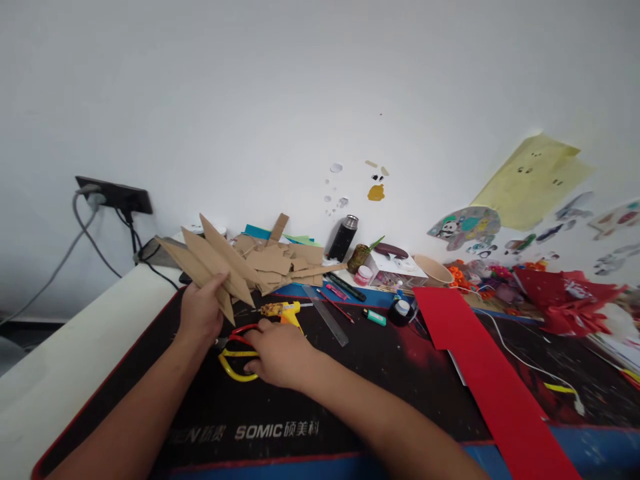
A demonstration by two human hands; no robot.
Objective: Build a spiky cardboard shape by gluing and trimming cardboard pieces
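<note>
Pointed brown cardboard strips (213,257), fanned out or folded side by side, stand up from my left hand (203,310), which is closed around their lower part. My right hand (280,353) grips the scissors (239,378) by their handles, one red and one yellow. The handles are spread apart. Most of the blades are hidden around my left hand, so I cannot tell whether they touch the cardboard. Just behind my right hand lies a yellow glue gun (291,309), partly covered by my fingers.
A pile of cardboard scraps (273,261) lies against the wall. Right of the glue gun are a clear ruler (327,317), a red pencil (337,307) and a green lighter (375,317). A black thermos (343,240) leans behind. Long red card (487,373) crosses the mat's right side.
</note>
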